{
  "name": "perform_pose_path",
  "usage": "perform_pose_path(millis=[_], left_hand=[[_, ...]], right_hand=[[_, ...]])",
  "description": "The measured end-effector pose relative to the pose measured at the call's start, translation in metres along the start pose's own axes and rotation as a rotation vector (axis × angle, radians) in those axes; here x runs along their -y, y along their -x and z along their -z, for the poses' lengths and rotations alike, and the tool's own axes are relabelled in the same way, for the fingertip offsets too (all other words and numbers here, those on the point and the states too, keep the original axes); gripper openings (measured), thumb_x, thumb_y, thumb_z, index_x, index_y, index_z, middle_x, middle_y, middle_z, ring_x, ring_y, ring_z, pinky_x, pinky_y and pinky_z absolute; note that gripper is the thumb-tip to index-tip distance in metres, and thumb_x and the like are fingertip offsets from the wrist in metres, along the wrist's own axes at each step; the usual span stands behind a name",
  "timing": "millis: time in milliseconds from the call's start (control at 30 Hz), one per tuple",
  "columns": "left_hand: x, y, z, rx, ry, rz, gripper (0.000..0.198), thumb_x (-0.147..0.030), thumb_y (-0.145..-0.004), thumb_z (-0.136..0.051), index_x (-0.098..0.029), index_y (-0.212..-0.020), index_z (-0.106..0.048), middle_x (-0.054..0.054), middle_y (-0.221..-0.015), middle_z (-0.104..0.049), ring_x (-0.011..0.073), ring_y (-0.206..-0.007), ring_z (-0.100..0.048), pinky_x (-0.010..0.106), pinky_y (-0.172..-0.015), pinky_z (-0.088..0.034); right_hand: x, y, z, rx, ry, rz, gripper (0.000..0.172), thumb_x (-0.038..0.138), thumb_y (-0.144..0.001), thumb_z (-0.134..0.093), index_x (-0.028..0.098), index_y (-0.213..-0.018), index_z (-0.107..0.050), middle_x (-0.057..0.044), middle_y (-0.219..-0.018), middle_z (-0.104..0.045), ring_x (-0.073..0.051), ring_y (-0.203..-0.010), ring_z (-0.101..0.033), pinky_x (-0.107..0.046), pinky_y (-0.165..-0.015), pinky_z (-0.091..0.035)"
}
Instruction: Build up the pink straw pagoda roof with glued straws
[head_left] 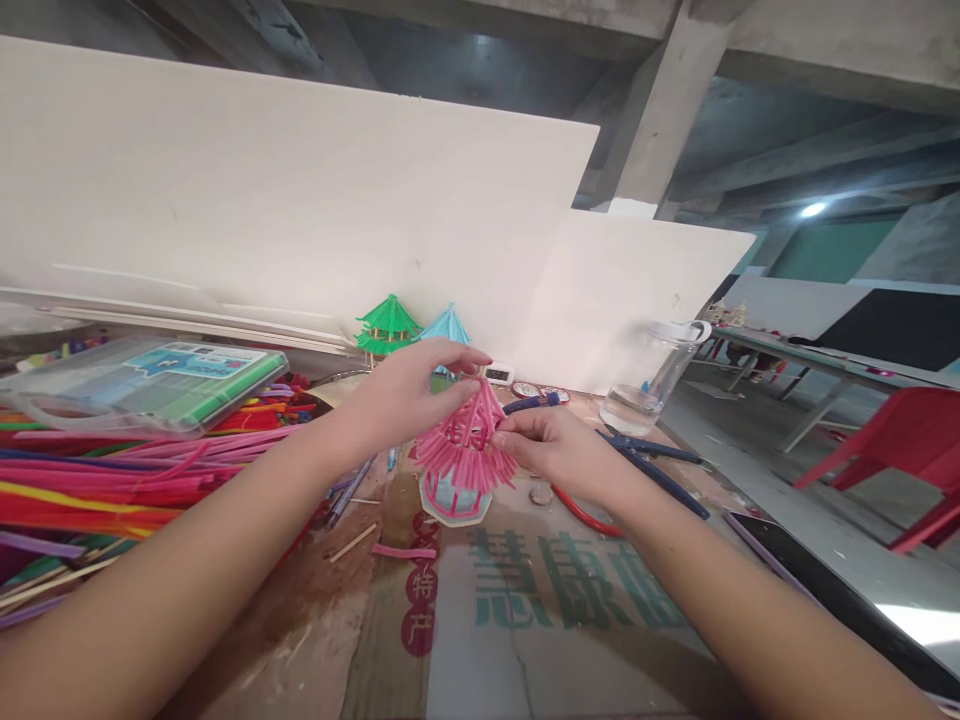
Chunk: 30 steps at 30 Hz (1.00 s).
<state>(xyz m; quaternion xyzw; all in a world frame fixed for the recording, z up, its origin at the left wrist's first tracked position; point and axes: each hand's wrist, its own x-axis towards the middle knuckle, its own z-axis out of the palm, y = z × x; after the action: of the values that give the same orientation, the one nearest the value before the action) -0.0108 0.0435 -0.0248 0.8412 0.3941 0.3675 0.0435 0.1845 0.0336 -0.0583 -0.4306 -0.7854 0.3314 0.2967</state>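
A small pink pagoda model [463,462], its two tiers of roof covered in fuzzy pipe-cleaner strips, stands on a pale octagonal base [455,510]. My left hand [431,385] reaches over from the left, with thumb and fingers closed round the tip of the upper roof. From the right, my right hand [551,445] pinches the edge of the roof between thumb and forefinger. Whether a loose strip is also between those fingertips I cannot make out. A short pink pipe-cleaner piece [403,552] lies on the cardboard in front of the model.
Behind stand a green pagoda [390,325] and a light blue pagoda [450,325]. Bundled pipe cleaners [97,480] and a plastic case [150,380] fill the left. Dark-handled pliers [660,470], a clear jug [649,375] and a phone [840,600] are at the right.
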Motion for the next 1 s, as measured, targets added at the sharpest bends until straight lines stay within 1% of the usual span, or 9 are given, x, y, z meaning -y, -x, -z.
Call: perform_pose_path(millis=[233,433,500,600,700,767,867,933,1000], left_hand=[[0.002,0.000,0.000,-0.001,-0.011,-0.016,0.032,-0.031,-0.085,-0.050,-0.020,-0.111,-0.065,0.004,-0.115,-0.068,0.0194,-0.109,-0.060,0.033,-0.098,-0.045],[0.002,-0.001,-0.002,0.007,0.009,0.001,0.034,-0.032,-0.084,-0.051,-0.022,-0.113,-0.064,0.003,-0.114,-0.068,0.0197,-0.108,-0.060,0.034,-0.097,-0.046],[0.004,-0.002,-0.001,0.024,0.046,0.022,0.040,-0.035,-0.085,-0.050,-0.021,-0.120,-0.061,0.005,-0.117,-0.067,0.0197,-0.108,-0.060,0.035,-0.097,-0.045],[0.009,-0.003,0.003,0.074,0.074,0.106,0.058,-0.047,-0.084,-0.050,-0.017,-0.134,-0.048,0.009,-0.127,-0.062,0.0218,-0.112,-0.059,0.035,-0.095,-0.046],[0.017,-0.003,0.011,0.203,0.013,0.182,0.078,-0.058,-0.077,-0.056,-0.014,-0.140,-0.040,0.014,-0.139,-0.051,0.0268,-0.122,-0.053,0.038,-0.099,-0.044],[0.022,-0.002,0.015,0.332,-0.033,0.190,0.083,-0.057,-0.073,-0.061,-0.015,-0.141,-0.039,0.015,-0.142,-0.049,0.0288,-0.125,-0.050,0.039,-0.102,-0.041],[0.027,-0.001,0.016,0.490,-0.030,0.140,0.078,-0.051,-0.072,-0.064,-0.019,-0.139,-0.040,0.012,-0.140,-0.051,0.0264,-0.125,-0.051,0.035,-0.101,-0.041],[0.027,0.000,0.014,0.519,0.006,0.114,0.077,-0.046,-0.070,-0.066,-0.021,-0.139,-0.040,0.010,-0.137,-0.054,0.0245,-0.122,-0.053,0.032,-0.097,-0.043],[0.025,0.001,0.012,0.504,0.054,0.121,0.079,-0.041,-0.069,-0.068,-0.021,-0.139,-0.039,0.009,-0.131,-0.060,0.0238,-0.116,-0.058,0.030,-0.091,-0.047]], right_hand=[[-0.003,-0.003,-0.001,-0.020,0.032,-0.006,0.031,0.046,-0.075,-0.049,0.018,-0.063,-0.053,0.004,-0.055,-0.041,-0.010,-0.051,-0.032,-0.024,-0.048,-0.025],[-0.002,-0.002,-0.002,-0.075,0.119,0.016,0.030,0.041,-0.078,-0.048,0.017,-0.060,-0.054,0.004,-0.053,-0.043,-0.010,-0.050,-0.035,-0.024,-0.048,-0.027],[0.000,0.001,0.004,-0.124,0.187,0.016,0.035,0.044,-0.081,-0.047,0.018,-0.058,-0.054,0.004,-0.049,-0.041,-0.010,-0.048,-0.034,-0.024,-0.047,-0.025],[0.002,0.006,0.019,-0.255,0.301,0.017,0.042,0.050,-0.084,-0.045,0.017,-0.061,-0.057,0.004,-0.048,-0.041,-0.010,-0.047,-0.035,-0.025,-0.047,-0.025],[0.000,0.008,0.030,-0.334,0.392,0.028,0.036,0.048,-0.085,-0.048,0.017,-0.075,-0.064,0.002,-0.056,-0.050,-0.012,-0.053,-0.042,-0.025,-0.051,-0.028],[-0.001,0.008,0.032,-0.309,0.438,0.021,0.030,0.042,-0.086,-0.050,0.018,-0.087,-0.067,0.001,-0.064,-0.058,-0.013,-0.058,-0.047,-0.025,-0.054,-0.031],[-0.001,0.007,0.027,-0.221,0.488,0.039,0.029,0.034,-0.087,-0.050,0.019,-0.104,-0.068,-0.003,-0.080,-0.066,-0.016,-0.068,-0.054,-0.027,-0.061,-0.036],[-0.002,0.006,0.024,-0.137,0.482,0.091,0.032,0.031,-0.087,-0.050,0.021,-0.113,-0.066,-0.005,-0.092,-0.069,-0.017,-0.076,-0.058,-0.027,-0.066,-0.039],[-0.005,0.006,0.022,-0.045,0.431,0.133,0.036,0.031,-0.087,-0.050,0.024,-0.120,-0.063,-0.004,-0.097,-0.070,-0.018,-0.079,-0.060,-0.028,-0.068,-0.042]])
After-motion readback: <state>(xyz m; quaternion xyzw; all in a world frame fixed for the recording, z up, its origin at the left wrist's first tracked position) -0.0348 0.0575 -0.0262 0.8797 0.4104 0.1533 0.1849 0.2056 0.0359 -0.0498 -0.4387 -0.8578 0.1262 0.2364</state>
